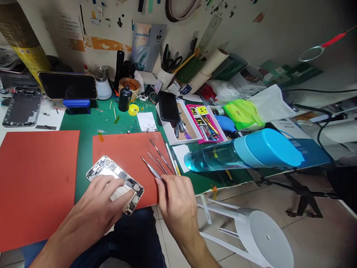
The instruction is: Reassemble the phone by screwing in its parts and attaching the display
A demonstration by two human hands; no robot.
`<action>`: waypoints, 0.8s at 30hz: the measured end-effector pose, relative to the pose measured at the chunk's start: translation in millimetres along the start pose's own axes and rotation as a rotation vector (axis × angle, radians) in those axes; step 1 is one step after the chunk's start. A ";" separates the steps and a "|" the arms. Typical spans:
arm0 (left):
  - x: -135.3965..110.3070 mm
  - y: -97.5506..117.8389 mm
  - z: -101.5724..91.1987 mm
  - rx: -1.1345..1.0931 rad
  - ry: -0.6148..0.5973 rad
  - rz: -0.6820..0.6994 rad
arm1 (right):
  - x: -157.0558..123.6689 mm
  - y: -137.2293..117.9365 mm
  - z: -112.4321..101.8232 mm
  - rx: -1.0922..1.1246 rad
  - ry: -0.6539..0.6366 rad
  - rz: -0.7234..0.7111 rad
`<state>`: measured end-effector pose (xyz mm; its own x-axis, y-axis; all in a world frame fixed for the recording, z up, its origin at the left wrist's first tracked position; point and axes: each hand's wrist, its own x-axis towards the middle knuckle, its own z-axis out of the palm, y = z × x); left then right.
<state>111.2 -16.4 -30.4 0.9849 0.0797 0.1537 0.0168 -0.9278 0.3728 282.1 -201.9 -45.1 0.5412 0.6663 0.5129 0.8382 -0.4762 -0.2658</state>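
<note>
Left hand [102, 199] on phone [107, 167], right hand [174, 203] on tool [150, 168]

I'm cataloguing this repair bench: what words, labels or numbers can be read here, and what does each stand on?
"2": yellow sticker in the pink tray.
Too small or blurred to read:
paper notice on the wall
print on the grey-blue package leaning there
red marks on the green pouch
barcode label on the blue box

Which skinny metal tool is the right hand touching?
Look at the smaller red mat in the middle of the green desk mat. Along its right edge fan out thin metal tools. The touched tool is the leftmost, nearest the opened phone, and the only one under the fingertips of the right hand.
</note>
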 end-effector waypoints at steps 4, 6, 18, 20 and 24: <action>0.4 -1.1 3.7 0.046 0.012 0.031 | 4.6 1.5 -26.5 0.273 0.062 0.118; 1.2 -1.7 4.1 0.053 0.014 0.042 | 5.7 5.0 -42.8 0.446 0.087 0.242; 2.5 -0.5 6.7 -0.020 0.037 0.041 | 6.0 11.1 -39.0 0.563 0.051 0.404; 3.8 -0.5 7.9 -0.017 0.064 0.052 | 2.4 6.8 -41.4 0.579 0.115 0.425; 4.1 -1.3 10.4 -0.033 0.108 0.086 | -4.2 -4.4 -48.7 0.724 0.112 0.341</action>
<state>116.9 -18.7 -39.8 0.9583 0.0408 0.2829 -0.0742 -0.9203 0.3841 272.8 -230.6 -6.3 0.7973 0.4720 0.3763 0.4842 -0.1277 -0.8656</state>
